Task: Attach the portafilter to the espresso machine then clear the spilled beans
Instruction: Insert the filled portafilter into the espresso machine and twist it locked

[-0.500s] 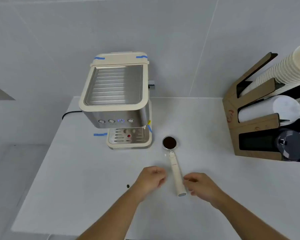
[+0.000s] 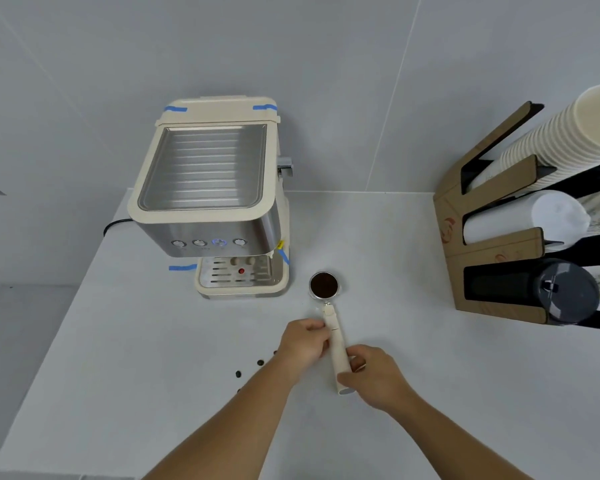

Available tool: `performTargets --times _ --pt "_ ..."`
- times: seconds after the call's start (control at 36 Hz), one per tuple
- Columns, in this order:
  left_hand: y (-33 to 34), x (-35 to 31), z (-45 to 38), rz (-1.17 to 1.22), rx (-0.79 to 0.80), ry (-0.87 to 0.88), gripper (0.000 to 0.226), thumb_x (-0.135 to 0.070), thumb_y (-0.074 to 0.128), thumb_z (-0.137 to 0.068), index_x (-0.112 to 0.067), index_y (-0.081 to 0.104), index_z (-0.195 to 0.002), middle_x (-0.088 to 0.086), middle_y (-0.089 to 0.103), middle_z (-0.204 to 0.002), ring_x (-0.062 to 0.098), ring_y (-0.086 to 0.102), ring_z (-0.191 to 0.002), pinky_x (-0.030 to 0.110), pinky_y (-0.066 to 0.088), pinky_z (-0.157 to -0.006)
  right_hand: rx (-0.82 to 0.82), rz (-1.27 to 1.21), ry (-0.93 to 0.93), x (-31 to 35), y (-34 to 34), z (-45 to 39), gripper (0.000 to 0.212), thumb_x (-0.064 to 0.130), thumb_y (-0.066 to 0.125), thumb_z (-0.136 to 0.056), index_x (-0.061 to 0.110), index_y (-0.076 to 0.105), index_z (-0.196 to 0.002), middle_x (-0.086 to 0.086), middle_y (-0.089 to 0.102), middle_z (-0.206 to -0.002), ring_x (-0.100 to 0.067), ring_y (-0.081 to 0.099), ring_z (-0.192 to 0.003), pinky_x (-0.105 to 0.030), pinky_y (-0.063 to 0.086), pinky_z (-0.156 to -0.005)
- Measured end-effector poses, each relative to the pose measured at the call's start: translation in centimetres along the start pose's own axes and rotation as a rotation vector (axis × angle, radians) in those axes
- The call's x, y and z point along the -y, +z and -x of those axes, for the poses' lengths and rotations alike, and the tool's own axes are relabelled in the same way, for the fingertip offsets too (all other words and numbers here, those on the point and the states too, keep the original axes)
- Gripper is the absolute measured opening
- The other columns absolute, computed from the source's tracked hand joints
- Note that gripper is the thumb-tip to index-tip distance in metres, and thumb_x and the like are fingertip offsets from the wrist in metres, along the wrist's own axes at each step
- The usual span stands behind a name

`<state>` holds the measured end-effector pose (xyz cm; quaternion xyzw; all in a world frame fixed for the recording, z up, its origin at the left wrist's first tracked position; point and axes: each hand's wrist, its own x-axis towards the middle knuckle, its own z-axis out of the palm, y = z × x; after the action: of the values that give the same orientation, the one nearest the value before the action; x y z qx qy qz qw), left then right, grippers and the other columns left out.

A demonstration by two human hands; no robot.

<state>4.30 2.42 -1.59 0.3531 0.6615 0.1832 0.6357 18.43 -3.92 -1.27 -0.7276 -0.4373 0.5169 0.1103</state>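
- Left hand [image 2: 303,342] curls against the upper handle of the portafilter [image 2: 333,327], frame centre.
- Right hand [image 2: 374,377] grips the handle's lower end.
- Beans [image 2: 260,362] lie lower left; bare counter [image 2: 413,289] lies right of the machine [image 2: 212,199].

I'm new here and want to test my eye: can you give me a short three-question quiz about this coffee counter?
1. True or false: the portafilter is already locked into the espresso machine.
2. Which hands touch the portafilter's handle? A) left only B) right only C) both
3. Fill in: the spilled beans lie on the counter to the ___ of the handle.

Key:
1. False; it lies on the counter to the right of the machine, its basket full of ground coffee.
2. C; the left hand is at the upper handle, the right hand near its end.
3. Left.
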Motion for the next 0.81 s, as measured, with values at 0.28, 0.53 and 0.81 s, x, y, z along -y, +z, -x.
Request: performTargets --times 0.28,0.53,0.81 --pt "0.1 -0.2 -0.2 0.074 0.037 -0.063 0.015 -0.008 0.059 -0.090 -0.011 0.072 -0.082 0.011 0.067 -0.084 0.022 0.062 -0.075 0.026 0.055 -0.067 0.023 0.018 0.019 0.4 0.0 -0.3 0.027 0.013 0.070 -0.070 0.011 0.067 -0.097 -0.005 0.069 -0.090 -0.020 0.068 -0.077 -0.031 0.061 -0.064" --pt "0.4 0.0 0.1 0.097 0.065 -0.049 0.018 -0.007 0.065 -0.085 -0.009 0.073 -0.102 0.014 0.073 -0.101 0.020 0.067 -0.084 0.030 0.057 -0.085 0.001 -0.045 0.048 1.4 -0.4 0.2 0.025 0.008 0.067 -0.073 0.008 0.065 -0.098 -0.008 0.069 -0.095 -0.010 0.063 -0.064 -0.011 0.042 -0.040" --pt "-0.6 0.4 0.6 0.085 0.056 -0.024 0.013 -0.017 0.070 -0.084 -0.007 0.075 -0.092 0.015 0.075 -0.098 0.026 0.072 -0.093 0.031 0.059 -0.081 0.052 -0.160 0.062 1.7 -0.5 1.8 0.025 0.003 0.069 -0.073 0.006 0.066 -0.098 -0.008 0.068 -0.093 -0.011 0.066 -0.059 -0.015 0.048 -0.044"
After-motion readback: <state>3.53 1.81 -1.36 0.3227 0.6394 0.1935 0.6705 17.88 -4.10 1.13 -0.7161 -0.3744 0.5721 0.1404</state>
